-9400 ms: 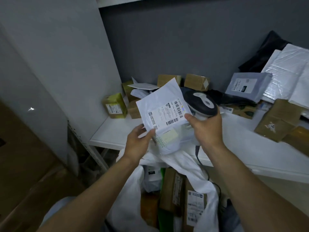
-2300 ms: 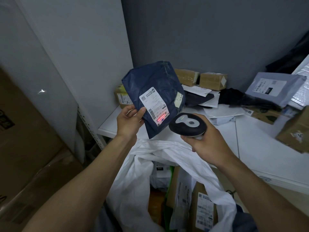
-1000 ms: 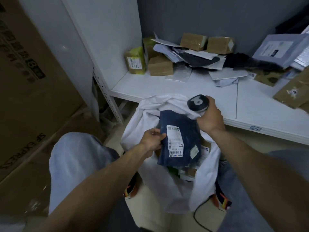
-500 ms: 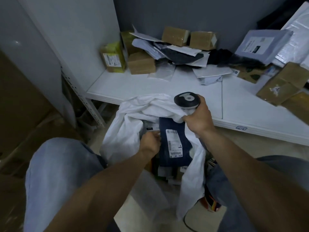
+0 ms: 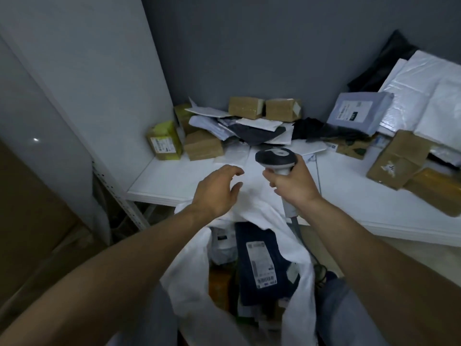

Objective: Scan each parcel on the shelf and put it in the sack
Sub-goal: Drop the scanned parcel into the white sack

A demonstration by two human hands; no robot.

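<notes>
Parcel (image 5: 260, 263) lies in sack (image 5: 189, 270) below empty, spread left hand (image 5: 215, 189); right hand (image 5: 293, 184) grips scanner (image 5: 275, 158).

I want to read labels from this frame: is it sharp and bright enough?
Head view: dim, bluish light; label on the dark blue parcel too blurred to read; left hand slightly smeared; small glare spot on the left panel.
</notes>
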